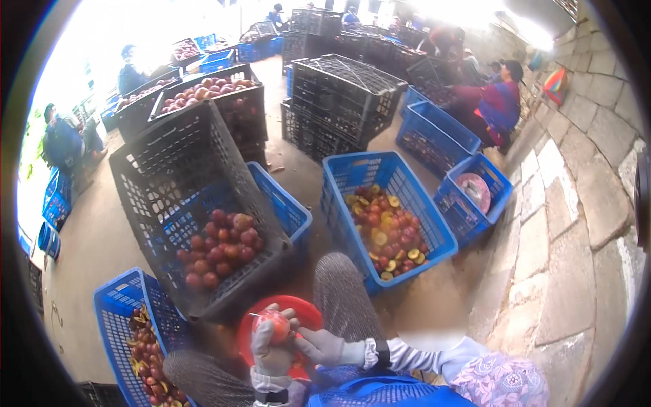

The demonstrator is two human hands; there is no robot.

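Stone wall (566, 176) at right; lower centre, left hand (269, 349) curls fingers round a red fruit (279, 327), right hand (327, 346) bunches fingers close, pinch unclear: working the fruit, apparently, steady hold needed next.

Blazed white at upper left, flared too at top right, bowed the stone wall (563, 183) along the dark right edge, and softened the far crates (314, 24)!

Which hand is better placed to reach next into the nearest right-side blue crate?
Right hand, probably: it is nearer to that blue crate, while the left hand holds a red fruit.
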